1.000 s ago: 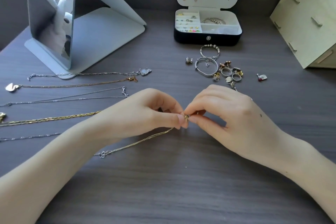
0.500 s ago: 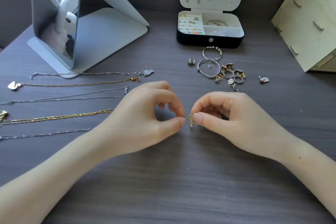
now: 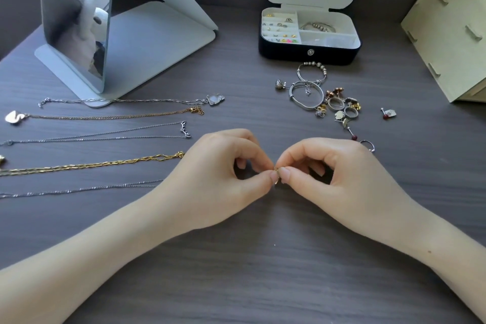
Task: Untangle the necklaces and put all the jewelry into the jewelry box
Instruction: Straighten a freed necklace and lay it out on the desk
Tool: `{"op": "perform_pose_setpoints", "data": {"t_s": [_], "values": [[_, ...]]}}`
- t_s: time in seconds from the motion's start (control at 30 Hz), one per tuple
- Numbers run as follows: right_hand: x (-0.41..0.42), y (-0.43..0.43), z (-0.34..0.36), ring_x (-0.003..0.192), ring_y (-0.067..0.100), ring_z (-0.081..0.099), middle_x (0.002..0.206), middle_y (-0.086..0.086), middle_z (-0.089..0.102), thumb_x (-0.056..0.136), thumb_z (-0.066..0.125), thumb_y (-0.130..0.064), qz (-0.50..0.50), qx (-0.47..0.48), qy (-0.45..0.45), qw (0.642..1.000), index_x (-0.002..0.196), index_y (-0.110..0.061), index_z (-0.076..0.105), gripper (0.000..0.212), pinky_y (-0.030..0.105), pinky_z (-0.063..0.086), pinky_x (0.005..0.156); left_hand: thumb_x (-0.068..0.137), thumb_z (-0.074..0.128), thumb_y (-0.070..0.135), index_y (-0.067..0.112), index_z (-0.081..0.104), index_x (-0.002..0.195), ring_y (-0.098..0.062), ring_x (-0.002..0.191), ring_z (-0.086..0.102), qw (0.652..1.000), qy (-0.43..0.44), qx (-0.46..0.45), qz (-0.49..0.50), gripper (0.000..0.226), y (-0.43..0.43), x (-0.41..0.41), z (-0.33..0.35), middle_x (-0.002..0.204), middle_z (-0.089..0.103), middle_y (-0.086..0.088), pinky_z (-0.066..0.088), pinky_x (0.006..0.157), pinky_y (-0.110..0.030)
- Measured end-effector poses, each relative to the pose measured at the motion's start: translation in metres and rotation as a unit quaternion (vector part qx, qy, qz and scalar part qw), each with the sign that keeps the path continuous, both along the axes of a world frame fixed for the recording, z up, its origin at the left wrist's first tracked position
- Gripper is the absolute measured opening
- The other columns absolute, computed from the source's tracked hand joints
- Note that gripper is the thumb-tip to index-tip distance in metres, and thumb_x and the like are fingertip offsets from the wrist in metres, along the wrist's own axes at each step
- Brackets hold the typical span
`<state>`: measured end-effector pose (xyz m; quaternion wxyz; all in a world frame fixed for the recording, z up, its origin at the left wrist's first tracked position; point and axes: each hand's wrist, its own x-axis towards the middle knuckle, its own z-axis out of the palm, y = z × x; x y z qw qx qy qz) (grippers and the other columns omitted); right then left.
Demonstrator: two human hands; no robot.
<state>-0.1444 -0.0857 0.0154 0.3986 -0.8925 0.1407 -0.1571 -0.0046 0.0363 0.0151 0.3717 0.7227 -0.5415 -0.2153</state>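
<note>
gold clasp [image 3: 276, 170] pinched by left hand [image 3: 218, 179] and right hand [image 3: 339, 173] (ring [image 3: 367, 144] beside).

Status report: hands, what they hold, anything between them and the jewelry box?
Left hand and right hand both pinching a small gold piece. Jewelry box open. Loose rings and bangles lie in between.

Gap closed: left hand [image 3: 218, 179] and right hand [image 3: 349, 179] meet from 9 and 3 o'clock. Both now pinch the small gold piece [image 3: 276, 170].
</note>
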Motion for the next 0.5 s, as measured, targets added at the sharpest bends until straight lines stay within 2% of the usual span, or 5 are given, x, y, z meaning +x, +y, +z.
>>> {"op": "perform_pose_setpoints", "data": {"t_s": [0.1, 0.17, 0.33, 0.43, 0.5], "values": [[0.0011, 0.0008, -0.0028, 0.065, -0.001, 0.049, 0.065, -0.026, 0.049, 0.08, 0.059, -0.025, 0.001, -0.102, -0.017, 0.995, 0.075, -0.022, 0.066, 0.009, 0.005, 0.035, 0.064, 0.071, 0.062, 0.035, 0.033, 0.069, 0.063, -0.01, 0.07, 0.052, 1.0, 0.003, 0.005, 0.006, 0.01, -0.0012, 0.0, -0.0009, 0.074, 0.06, 0.013, 0.041, 0.063, -0.021], [0.0015, 0.0008, -0.0043, 0.066, 0.001, 0.046, 0.067, -0.027, 0.044, 0.08, 0.054, -0.027, 0.01, -0.132, -0.025, 0.991, 0.075, -0.02, 0.064, 0.013, 0.008, 0.035, 0.066, 0.07, 0.062, 0.035, 0.036, 0.065, 0.06, -0.01, 0.069, 0.051, 1.0, 0.008, 0.008, 0.007, 0.01, -0.0016, 0.0001, -0.0008, 0.073, 0.06, 0.012, 0.04, 0.062, -0.019], [0.0006, 0.0007, -0.0062, 0.065, -0.003, 0.047, 0.065, -0.025, 0.046, 0.079, 0.059, -0.025, 0.018, -0.084, -0.019, 0.996, 0.075, -0.024, 0.063, 0.006, 0.006, 0.034, 0.064, 0.067, 0.065, 0.036, 0.034, 0.067, 0.059, -0.008, 0.069, 0.05, 0.998, 0.046, 0.03, -0.01, 0.009, -0.0011, 0.0037, 0.0025, 0.072, 0.058, 0.013, 0.035, 0.061, -0.013], [0.0002, 0.0006, -0.0045, 0.066, -0.004, 0.047, 0.065, -0.023, 0.049, 0.078, 0.062, -0.016, 0.026, -0.062, -0.018, 0.998, 0.075, -0.023, 0.063, 0.008, 0.005, 0.034, 0.064, 0.069, 0.064, 0.038, 0.032, 0.069, 0.063, -0.006, 0.064, 0.048, 0.995, 0.091, 0.044, -0.024, 0.01, -0.0011, 0.0069, 0.0049, 0.072, 0.058, 0.008, 0.033, 0.06, -0.014], [0.0003, 0.0007, -0.0035, 0.066, -0.004, 0.047, 0.067, -0.023, 0.05, 0.08, 0.061, -0.018, 0.037, -0.064, -0.022, 0.997, 0.076, -0.023, 0.064, 0.007, 0.005, 0.034, 0.065, 0.071, 0.063, 0.039, 0.032, 0.07, 0.062, -0.006, 0.061, 0.047, 0.994, 0.098, 0.046, -0.034, 0.013, -0.001, 0.0082, 0.0054, 0.074, 0.058, 0.005, 0.033, 0.058, -0.016]]}}
